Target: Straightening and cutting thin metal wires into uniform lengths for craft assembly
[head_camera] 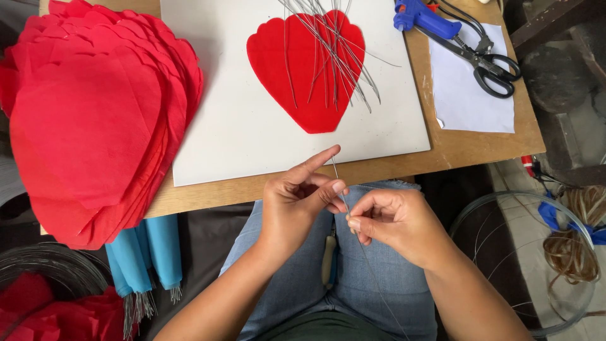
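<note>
Both hands meet over my lap, just below the table's front edge. My left hand (300, 199) pinches a thin metal wire (337, 178) between thumb and middle finger, with the index finger stretched out. My right hand (394, 224) grips the same wire a little lower, and the wire runs on down across my jeans. On the white board (233, 120) above lies a red petal-shaped paper piece (303, 69) with a loose bundle of straight wires (331, 50) across it.
A thick stack of red paper petals (95, 113) overhangs the wooden table (467, 148) at left. Blue glue gun (426, 17) and black scissors (489, 60) lie on a white sheet (470, 95). Blue paper rolls (142, 252), wire coils (524, 259) and raffia (577, 246) sit on the floor.
</note>
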